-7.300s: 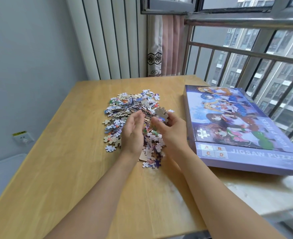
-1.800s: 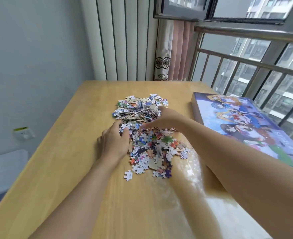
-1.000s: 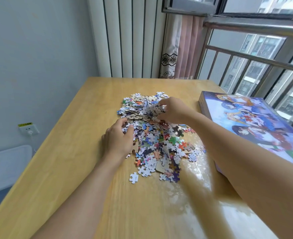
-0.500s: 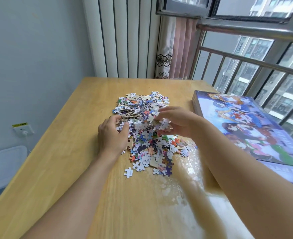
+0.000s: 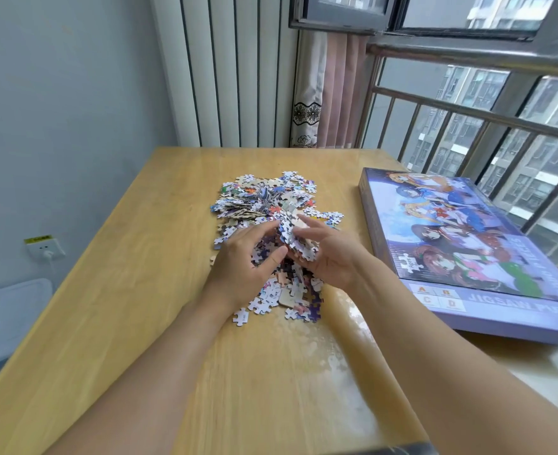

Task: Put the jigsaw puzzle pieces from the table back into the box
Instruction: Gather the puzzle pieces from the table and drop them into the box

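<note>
A heap of loose jigsaw pieces [image 5: 264, 201] lies in the middle of the wooden table [image 5: 133, 290]. My right hand [image 5: 333, 257] is raised just above the heap's near part, palm up, its fingers curled under a stacked clump of pieces [image 5: 295, 239]. My left hand [image 5: 245, 261] is beside it, fingers and thumb touching the clump's left edge. The purple jigsaw box [image 5: 461, 251] lies shut with its picture lid up on the table's right side, overhanging the edge.
A lone piece [image 5: 241, 316] lies at the heap's near edge. Behind the table are a white ribbed radiator panel [image 5: 231, 77] and a curtain [image 5: 330, 90]. A railed window [image 5: 487, 103] runs along the right. A wall socket [image 5: 44, 247] is low on the left.
My right hand has drawn back from the far part of the heap and lifted a clump of pieces. My left hand has come off the heap's left edge to meet it.
</note>
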